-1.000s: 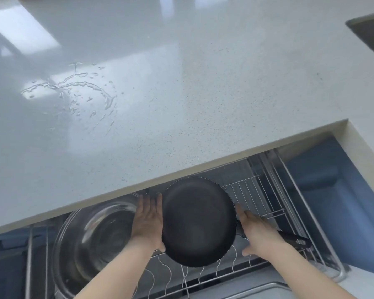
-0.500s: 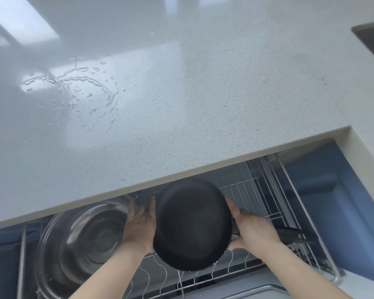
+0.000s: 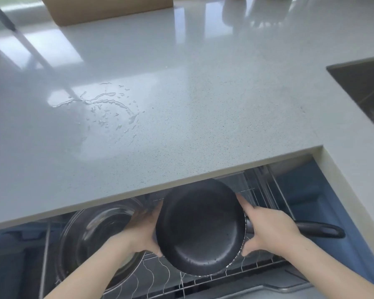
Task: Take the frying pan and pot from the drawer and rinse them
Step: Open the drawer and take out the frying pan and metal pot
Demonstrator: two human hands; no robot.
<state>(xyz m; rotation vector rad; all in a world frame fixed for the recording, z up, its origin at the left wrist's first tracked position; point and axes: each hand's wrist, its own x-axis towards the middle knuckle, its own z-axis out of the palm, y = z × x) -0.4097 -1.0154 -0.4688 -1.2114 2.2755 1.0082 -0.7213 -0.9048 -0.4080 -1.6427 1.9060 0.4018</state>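
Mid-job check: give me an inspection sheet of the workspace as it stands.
Surface: speckled countertop, water puddle on it.
Job's things: frying pan held over the open drawer rack; steel pot still in the drawer.
Clutter: cardboard box at the counter's far edge.
Grippers: left hand and right hand grip the pan's rim on opposite sides.
Cables: nothing seen.
Surroundings: sink at right.

One frying pan, one pot.
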